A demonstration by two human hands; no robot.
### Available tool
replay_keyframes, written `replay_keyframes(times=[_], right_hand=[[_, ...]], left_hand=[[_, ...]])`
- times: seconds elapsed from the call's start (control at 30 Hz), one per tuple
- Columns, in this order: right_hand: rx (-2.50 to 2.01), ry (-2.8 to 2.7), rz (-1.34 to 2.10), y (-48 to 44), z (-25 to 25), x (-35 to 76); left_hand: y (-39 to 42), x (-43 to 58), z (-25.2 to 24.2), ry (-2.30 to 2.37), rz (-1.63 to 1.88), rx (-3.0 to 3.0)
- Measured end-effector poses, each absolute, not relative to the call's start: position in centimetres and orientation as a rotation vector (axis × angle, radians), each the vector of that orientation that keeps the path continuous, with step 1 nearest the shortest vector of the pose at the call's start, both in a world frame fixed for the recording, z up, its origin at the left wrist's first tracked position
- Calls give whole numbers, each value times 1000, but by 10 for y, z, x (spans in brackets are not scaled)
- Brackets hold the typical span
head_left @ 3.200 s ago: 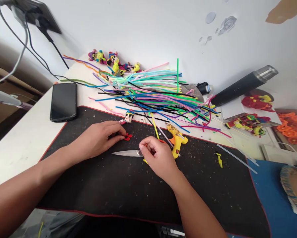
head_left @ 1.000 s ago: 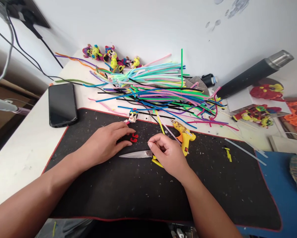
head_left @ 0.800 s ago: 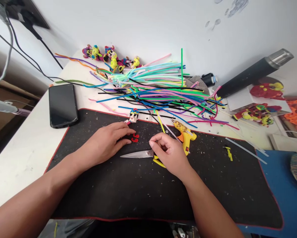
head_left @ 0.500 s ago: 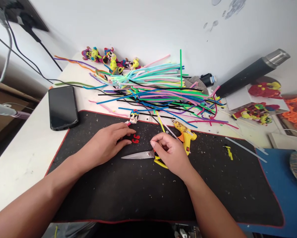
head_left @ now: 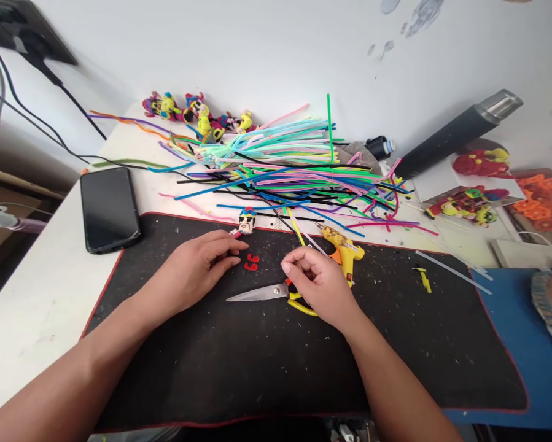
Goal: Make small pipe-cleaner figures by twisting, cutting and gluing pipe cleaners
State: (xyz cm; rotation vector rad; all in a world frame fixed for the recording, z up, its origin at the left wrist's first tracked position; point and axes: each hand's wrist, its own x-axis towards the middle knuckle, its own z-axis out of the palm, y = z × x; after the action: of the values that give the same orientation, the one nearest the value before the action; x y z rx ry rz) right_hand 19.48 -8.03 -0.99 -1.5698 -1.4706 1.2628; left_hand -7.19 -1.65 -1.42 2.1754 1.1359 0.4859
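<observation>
My left hand point(head_left: 195, 267) rests on the black mat with thumb and forefinger apart, holding nothing. Just right of its fingertips lie two small red curled pieces point(head_left: 252, 263). Beyond the fingers is a small figure head point(head_left: 247, 221) with a white face, black markings and a blue-and-red top. Over the handles of a pair of scissors point(head_left: 260, 293), my right hand point(head_left: 319, 279) has its fingers curled and thumb pressed to forefinger; anything pinched there is too small to make out. The scissor blades point left, and part of the handles is hidden under that hand.
A yellow glue gun point(head_left: 347, 252) lies beyond my right hand. Many coloured pipe cleaners point(head_left: 285, 178) are heaped at the back, with small finished figures point(head_left: 197, 113) behind. A phone point(head_left: 108, 209) lies left; a dark flask point(head_left: 455, 135) leans right. Clear glue sticks point(head_left: 453, 271) lie on the right.
The camera view has shifted slightly. My left hand has drawn back a little to the left, away from the red pieces. My right hand keeps its pinched pose over the scissors.
</observation>
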Motion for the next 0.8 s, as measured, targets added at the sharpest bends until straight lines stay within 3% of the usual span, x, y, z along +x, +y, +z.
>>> replay_keyframes(times=[0.8], right_hand=[[-1593,-1345,1296,-77,-1,191]], left_hand=[[-14,-72,-8,1160,497,2069]])
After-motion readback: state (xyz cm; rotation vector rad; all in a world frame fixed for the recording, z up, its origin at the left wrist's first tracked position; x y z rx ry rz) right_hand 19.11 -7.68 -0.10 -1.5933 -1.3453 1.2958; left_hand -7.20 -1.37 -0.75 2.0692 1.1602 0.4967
